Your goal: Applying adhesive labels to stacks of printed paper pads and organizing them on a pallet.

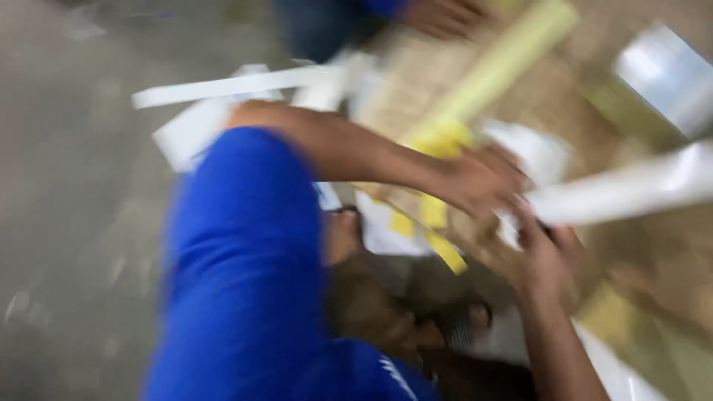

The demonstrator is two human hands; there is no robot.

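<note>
The whole view is blurred by motion. My left hand point(481, 180) reaches across from a blue sleeve point(245, 245) and lies on a brown cardboard box point(546, 100), at the lower end of a long pale-yellow strip point(497, 70); I cannot make out its grip. My right hand point(546, 252) comes up from below. Its fingers curl at the near end of a long white strip point(624, 193) that runs off to the right. Small yellow pieces point(434, 223) stick to the box edge under my left hand.
Another person's hand point(445, 15) and dark blue clothing show at the top edge. White sheets and strips point(223, 89) lie on the grey floor point(67, 186) to the left. A shiny white wrapped thing point(668, 74) sits top right. A dark sandalled foot point(460, 319) is below.
</note>
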